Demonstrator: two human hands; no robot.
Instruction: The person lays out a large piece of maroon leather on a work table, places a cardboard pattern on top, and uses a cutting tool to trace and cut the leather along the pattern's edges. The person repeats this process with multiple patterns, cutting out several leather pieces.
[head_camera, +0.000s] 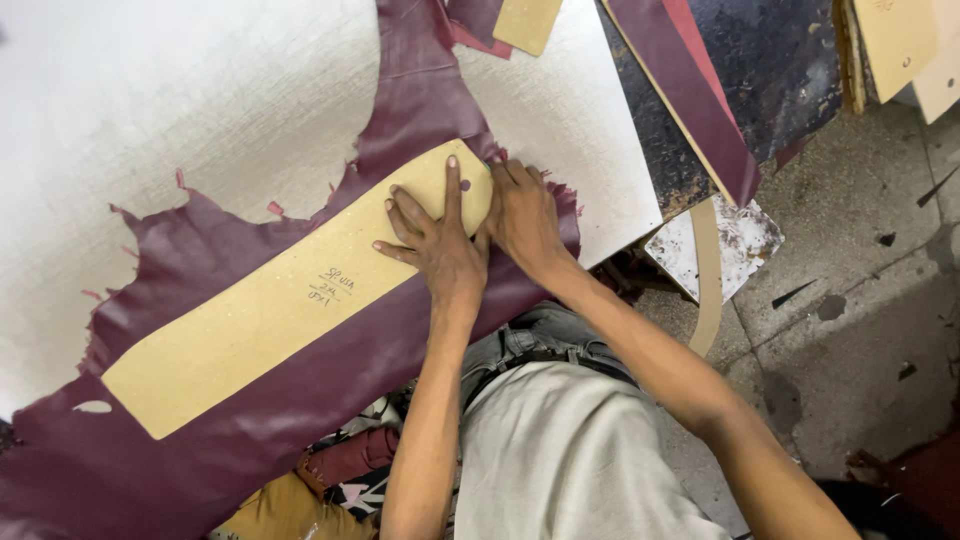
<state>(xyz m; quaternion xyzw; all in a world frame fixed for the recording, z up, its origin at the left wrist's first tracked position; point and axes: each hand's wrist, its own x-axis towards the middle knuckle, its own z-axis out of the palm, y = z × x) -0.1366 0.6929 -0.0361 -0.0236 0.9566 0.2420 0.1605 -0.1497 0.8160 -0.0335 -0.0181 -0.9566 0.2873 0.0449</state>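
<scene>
Handwritten marks in dark ink near the middle of a long tan cardboard pattern (290, 310), a few short lines, set askew to the edge. Pattern shape: long strip, rounded at the far end, squared at the near end, matte and finely speckled. Laid flat and diagonal on a maroon leather hide (200, 440), smooth with a low sheen, edges ragged and torn, one small hole near the pattern's lower end. Hide spread over a white counter (150, 100), surface finely woven or scratched in texture.

Left hand (435, 235) pressed flat on the pattern's rounded end, fingers spread; grip open, nothing enclosed. Right hand (522, 215) just beside it, touching the pattern's tip and the hide, fingers curled down; whether anything sat within that grip could not be told.

More tan card pieces (525, 20) at the top edge and top right. Long maroon strip (690, 90) lying across a dark, worn board (770, 60). Concrete floor (860, 260) at right, stained, with scattered scraps. Bundled cloth (345, 460) below the counter edge.
</scene>
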